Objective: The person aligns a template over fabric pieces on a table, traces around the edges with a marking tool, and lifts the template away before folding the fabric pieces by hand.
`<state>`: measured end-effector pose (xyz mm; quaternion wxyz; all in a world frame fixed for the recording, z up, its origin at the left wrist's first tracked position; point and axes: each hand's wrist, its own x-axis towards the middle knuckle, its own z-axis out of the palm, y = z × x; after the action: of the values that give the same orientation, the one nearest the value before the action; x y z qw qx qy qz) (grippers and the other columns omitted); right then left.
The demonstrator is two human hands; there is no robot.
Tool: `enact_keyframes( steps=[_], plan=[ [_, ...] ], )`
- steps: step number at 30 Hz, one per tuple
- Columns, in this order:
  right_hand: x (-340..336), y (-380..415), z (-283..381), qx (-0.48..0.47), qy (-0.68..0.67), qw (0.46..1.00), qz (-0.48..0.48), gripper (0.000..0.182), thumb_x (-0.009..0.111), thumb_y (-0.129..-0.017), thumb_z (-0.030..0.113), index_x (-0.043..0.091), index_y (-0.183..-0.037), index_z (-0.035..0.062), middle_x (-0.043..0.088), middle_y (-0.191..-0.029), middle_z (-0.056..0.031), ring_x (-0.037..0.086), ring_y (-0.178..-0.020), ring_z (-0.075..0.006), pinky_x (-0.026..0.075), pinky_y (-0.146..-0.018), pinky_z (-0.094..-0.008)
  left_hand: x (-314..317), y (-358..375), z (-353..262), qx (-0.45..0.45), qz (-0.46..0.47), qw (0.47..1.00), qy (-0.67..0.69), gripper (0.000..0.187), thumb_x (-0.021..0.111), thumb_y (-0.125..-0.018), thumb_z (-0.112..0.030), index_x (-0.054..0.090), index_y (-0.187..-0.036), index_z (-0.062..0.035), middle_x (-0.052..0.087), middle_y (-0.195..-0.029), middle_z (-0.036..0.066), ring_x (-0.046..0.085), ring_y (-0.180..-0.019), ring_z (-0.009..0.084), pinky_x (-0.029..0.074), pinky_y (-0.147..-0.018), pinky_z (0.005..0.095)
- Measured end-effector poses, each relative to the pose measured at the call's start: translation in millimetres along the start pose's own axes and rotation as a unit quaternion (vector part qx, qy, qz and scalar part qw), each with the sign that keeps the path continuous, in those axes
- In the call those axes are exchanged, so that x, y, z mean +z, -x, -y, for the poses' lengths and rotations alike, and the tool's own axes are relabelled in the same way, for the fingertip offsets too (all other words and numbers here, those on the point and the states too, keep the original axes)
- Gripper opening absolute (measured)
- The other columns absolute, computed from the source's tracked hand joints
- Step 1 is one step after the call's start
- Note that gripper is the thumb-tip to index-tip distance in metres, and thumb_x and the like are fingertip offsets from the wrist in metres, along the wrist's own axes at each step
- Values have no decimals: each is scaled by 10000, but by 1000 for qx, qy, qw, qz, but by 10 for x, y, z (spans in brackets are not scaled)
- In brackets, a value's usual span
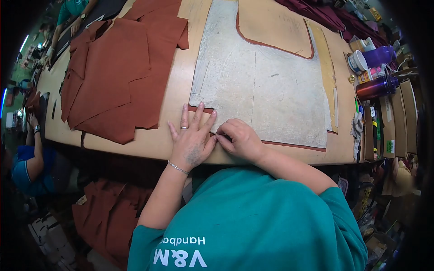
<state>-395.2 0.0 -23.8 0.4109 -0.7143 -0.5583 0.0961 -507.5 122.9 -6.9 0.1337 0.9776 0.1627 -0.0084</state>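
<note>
A large greyish-white template point(271, 90) with a deep notch at its far side lies flat on red-brown leather point(296, 147), which peeks out along the edges. My left hand point(192, 137) rests with fingers spread, its fingertips on the template's near left corner and the leather edge there. Beside it, my right hand point(237, 139) is closed in a pinch at the stepped near edge of the template. Whatever sits between that thumb and finger is too small to make out. The two hands almost touch.
Stacked red-brown leather pieces point(117, 77) cover the table's left side. Bottles, including a purple flask point(377, 87), a white tub point(357, 61) and cardboard boxes point(398, 119) crowd the right edge. More leather point(108, 217) hangs below the table. Other people work at the left.
</note>
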Motion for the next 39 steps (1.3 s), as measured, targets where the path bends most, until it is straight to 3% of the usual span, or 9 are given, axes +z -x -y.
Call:
enact_keyframes(
  steps=[12, 21, 25, 26, 35, 39],
  plan=[
    [-237, 149, -41, 15, -13, 1000, 4, 102, 577, -669, 45, 476, -675, 35, 504, -644, -127, 513, -647, -301, 427, -622, -380, -18, -8, -21, -18, 11, 1000, 16, 550, 534, -782, -363, 385, -1305, -280, 183, -1437, 54, 91, -1319, 359, 108, -883, 723],
    [-1023, 741, -239, 187, -14, 981, 49, 88, 579, -675, 58, 498, -657, 31, 521, -642, -118, 535, -632, -277, 439, -575, -352, -8, -22, -24, -19, 17, 1000, 2, 536, 522, -778, -354, 398, -1295, -285, 181, -1439, 33, 101, -1320, 353, 106, -894, 720],
    [-1363, 1049, -374, 249, -16, 968, 36, 92, 589, -680, 68, 518, -661, 13, 544, -645, -125, 562, -606, -231, 449, -564, -309, -13, -29, -39, -26, 22, 999, 2, 541, 524, -775, -356, 396, -1296, -287, 183, -1440, 28, 99, -1324, 341, 98, -906, 711],
    [-1462, 1121, -398, 274, -19, 961, 39, 94, 594, -681, 68, 526, -669, 4, 556, -644, -117, 567, -601, -188, 446, -558, -288, -13, -31, -45, -27, 21, 999, 2, 544, 528, -772, -357, 397, -1296, -287, 185, -1440, 25, 103, -1324, 336, 94, -910, 707],
    [-2267, 1944, -738, 410, 2, 911, -41, 95, 611, -701, 62, 535, -677, 10, 527, -626, 2, 485, -613, -67, 392, -538, -222, -1, -36, -55, -37, 39, 999, 1, 562, 520, -772, -370, 385, -1308, -274, 171, -1445, 27, 90, -1328, 333, 69, -922, 692],
    [-2350, 1812, -558, 368, -24, 925, -89, 83, 607, -711, 68, 539, -692, 24, 519, -635, 8, 483, -608, -62, 386, -539, -211, 14, -11, -54, -28, 27, 999, -7, 560, 531, -771, -365, 386, -1304, -278, 174, -1442, 31, 89, -1325, 343, 90, -907, 709]
  ],
)
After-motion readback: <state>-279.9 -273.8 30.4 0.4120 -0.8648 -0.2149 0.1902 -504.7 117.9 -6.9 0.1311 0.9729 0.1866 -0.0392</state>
